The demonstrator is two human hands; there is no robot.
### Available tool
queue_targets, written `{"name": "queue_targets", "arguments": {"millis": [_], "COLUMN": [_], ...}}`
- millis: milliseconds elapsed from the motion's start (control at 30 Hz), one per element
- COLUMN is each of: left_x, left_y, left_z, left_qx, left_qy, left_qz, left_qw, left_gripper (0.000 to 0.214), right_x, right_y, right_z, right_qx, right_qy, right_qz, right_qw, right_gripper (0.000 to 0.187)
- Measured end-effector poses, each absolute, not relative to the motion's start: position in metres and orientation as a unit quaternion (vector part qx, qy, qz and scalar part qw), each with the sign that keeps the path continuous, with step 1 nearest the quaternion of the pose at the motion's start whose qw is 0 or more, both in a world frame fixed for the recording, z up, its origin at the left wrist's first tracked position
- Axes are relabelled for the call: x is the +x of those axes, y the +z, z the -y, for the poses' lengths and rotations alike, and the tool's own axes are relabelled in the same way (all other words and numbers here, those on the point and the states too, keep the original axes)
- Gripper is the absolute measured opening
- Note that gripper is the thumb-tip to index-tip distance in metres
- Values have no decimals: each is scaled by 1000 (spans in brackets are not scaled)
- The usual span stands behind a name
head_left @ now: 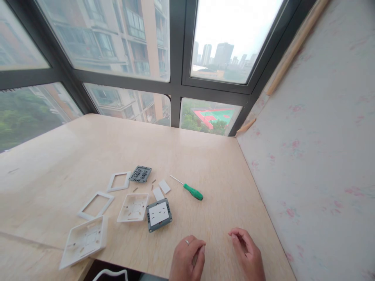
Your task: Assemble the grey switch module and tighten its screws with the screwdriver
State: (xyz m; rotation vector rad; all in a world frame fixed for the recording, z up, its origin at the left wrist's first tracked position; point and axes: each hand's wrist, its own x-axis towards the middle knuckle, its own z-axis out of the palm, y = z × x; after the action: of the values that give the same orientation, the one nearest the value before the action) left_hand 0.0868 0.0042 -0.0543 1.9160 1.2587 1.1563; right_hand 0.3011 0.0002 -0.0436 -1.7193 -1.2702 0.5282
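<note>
My left hand (189,258) rests at the table's front edge, fingers curled and thumb against the index finger, with a ring on one finger. To its right lies my right hand (248,255), also loosely curled; nothing shows in either hand. Nearest the left hand is a wall socket module (159,214) with a white face and grey frame. Beyond the hands lies a screwdriver (193,192) with a green handle, its shaft pointing up and left. Two white rectangular plates (164,186) lie between the screwdriver and the socket, with several small screws (154,181) nearby.
A white mounting box (133,218) stands left of the socket, and another white mounting box (102,238) at the front left edge. Two white frames (110,200) lie behind them, near a grey switch module (140,174). Windows and a papered wall (316,156) border the table.
</note>
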Motion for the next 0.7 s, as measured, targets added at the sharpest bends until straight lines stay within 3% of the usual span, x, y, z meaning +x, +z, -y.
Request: {"name": "queue_targets", "arguments": {"millis": [300, 467, 700], "left_x": [83, 84, 84], "left_y": [-40, -40, -36], "left_z": [-6, -7, -8], "left_qx": [745, 746, 737], "left_qy": [389, 396, 388], "left_qz": [-468, -469, -478], "left_qw": [272, 256, 279], "left_gripper": [20, 19, 19], "right_x": [287, 278, 241], "right_y": [-38, -35, 60], "right_z": [0, 7, 11], "right_qx": [-685, -664, -563], "right_qy": [201, 304, 421], "right_qz": [537, 493, 465], "right_qw": [451, 472, 539], "right_gripper": [38, 45, 38]}}
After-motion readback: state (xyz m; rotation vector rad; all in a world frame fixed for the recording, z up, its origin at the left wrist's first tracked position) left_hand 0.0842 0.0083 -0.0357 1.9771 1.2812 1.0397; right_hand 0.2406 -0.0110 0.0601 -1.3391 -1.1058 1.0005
